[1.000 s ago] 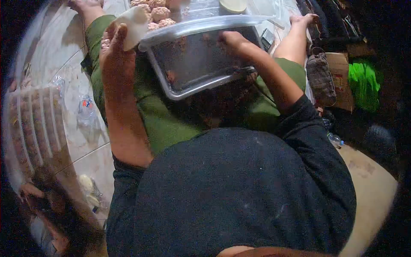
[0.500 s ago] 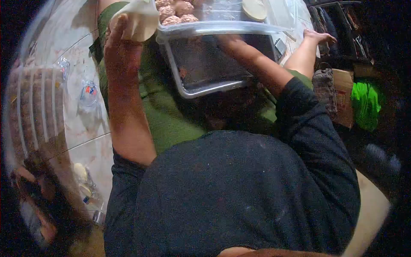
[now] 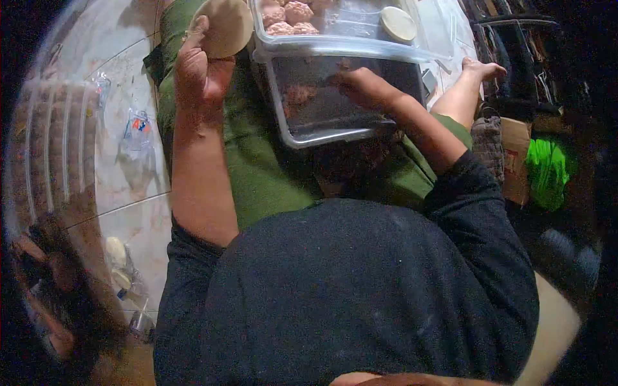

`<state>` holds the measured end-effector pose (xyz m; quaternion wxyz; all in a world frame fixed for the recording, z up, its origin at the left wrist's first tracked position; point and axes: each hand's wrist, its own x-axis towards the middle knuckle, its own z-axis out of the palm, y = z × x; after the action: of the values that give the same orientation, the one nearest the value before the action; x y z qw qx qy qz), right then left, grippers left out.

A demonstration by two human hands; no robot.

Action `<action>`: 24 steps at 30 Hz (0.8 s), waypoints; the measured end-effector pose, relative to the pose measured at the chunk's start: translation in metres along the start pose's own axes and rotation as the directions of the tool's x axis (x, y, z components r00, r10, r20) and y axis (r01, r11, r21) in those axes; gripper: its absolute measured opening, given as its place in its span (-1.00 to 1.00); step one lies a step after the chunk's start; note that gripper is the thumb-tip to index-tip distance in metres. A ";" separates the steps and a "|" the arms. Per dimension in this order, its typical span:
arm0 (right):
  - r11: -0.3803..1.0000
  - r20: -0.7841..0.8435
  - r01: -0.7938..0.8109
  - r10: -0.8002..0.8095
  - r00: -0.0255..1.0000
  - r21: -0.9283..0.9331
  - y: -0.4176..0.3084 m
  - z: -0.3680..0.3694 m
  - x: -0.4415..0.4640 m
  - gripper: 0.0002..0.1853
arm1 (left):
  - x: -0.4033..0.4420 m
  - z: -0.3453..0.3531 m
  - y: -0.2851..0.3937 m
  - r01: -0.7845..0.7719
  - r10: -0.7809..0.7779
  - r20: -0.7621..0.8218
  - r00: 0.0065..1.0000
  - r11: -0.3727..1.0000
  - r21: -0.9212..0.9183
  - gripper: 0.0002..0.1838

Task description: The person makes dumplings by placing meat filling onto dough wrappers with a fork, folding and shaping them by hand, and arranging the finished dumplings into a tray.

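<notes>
Held up at the upper left, a round dough wrapper (image 3: 226,29) is pinched in my left hand (image 3: 201,67), thumb on its face. My right hand (image 3: 367,87) is over the deep clear plastic tub (image 3: 302,141) between my legs, fingers curled; what they hold, if anything, is hard to make out. Some pinkish minced meat (image 3: 299,96) lies at the tub's left side. Across the tub's far edge rests a clear shallow tray (image 3: 335,44) with several meat-filled dumplings (image 3: 298,11) on its left and pale round wrappers (image 3: 398,24) on its right.
On the tiled floor to the left are a plastic bag (image 3: 136,132), a ridged, clear-edged stack (image 3: 61,148) and a metal can (image 3: 140,325). To the right lie a cardboard box (image 3: 516,161), a bright green bag (image 3: 547,174) and a dark rack (image 3: 521,58).
My left hand has turned, so the wrapper's round face now shows. The right hand has drawn back from under the tray's edge and is now visible above the tub. The view shifted slightly.
</notes>
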<state>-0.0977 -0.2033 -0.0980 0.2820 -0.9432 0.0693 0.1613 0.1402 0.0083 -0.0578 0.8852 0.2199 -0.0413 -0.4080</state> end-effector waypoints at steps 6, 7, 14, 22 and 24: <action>0.999 0.034 -0.002 0.001 0.999 0.043 0.003 0.013 0.013 -0.75 | 0.000 -0.001 0.003 0.058 -0.046 0.146 0.988 0.995 -0.083 -0.63; 0.997 0.047 0.012 -0.016 0.999 0.073 0.001 0.019 0.018 -0.76 | -0.005 0.007 0.002 0.088 -0.062 0.178 0.982 0.987 -0.138 -0.66; 0.892 0.245 -0.137 0.031 0.969 0.431 -0.049 -0.001 0.018 -0.75 | -0.010 0.028 -0.003 -0.024 0.032 -0.126 0.992 0.998 0.065 -0.67; 0.991 0.224 -0.047 0.074 0.972 -0.124 -0.035 -0.007 0.007 -0.76 | -0.013 0.030 -0.004 -0.033 0.043 -0.084 0.996 0.992 0.119 -0.66; 0.987 0.219 -0.009 0.044 0.975 -0.158 -0.028 -0.001 0.003 -0.77 | -0.014 0.031 -0.006 -0.035 0.045 -0.070 0.997 0.990 0.135 -0.65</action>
<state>-0.0886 -0.1808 -0.0841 0.2109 -0.9375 0.0370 0.2743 0.1194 0.0044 -0.0312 0.8773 0.2926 -0.0406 -0.3783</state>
